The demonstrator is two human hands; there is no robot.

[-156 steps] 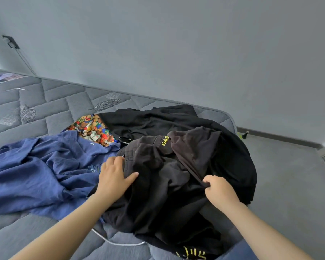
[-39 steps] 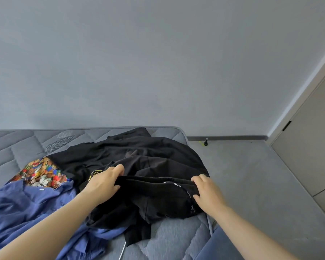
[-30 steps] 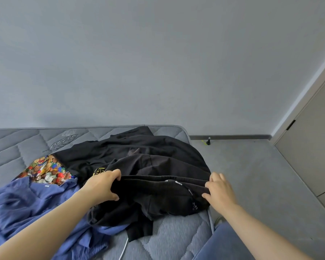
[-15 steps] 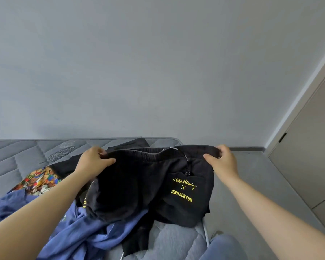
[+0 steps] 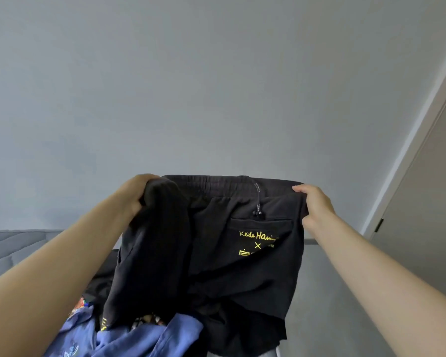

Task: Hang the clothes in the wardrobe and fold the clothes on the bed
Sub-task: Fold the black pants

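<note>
At the left edge we see only a strip of the grey quilted mattress (image 5: 16,243), because our left forearm crosses most of it. Near its front edge a blue garment (image 5: 144,338) lies crumpled and is cut off by the bottom of the view. A scrap of bright patterned cloth (image 5: 80,304) shows beside the forearm, too little for us to tell what it is. Another dark garment (image 5: 103,279) lies on the mattress, mostly hidden.

Our left hand (image 5: 137,191) grips the bunched left end of the waistband of the black shorts (image 5: 216,266), its fingers curled out of sight behind the cloth. We hold the shorts up in the air over the right end of the mattress, with the waistband stretched level. The hems hang down to the blue garment; we cannot tell whether they touch it.

A black drawcord (image 5: 257,202) dangles from the waistband to the top of a patch pocket (image 5: 262,243). The pocket bears yellow lettering, partly lost in a fold, and we cannot see what it holds. Our right hand (image 5: 317,207) pinches the right end of the waistband, its fingertips hooked over the top edge.

Grey floor (image 5: 319,292) lies below that arm. At the far right a pale door panel (image 5: 428,202) is cut off by the edge of the view.
</note>
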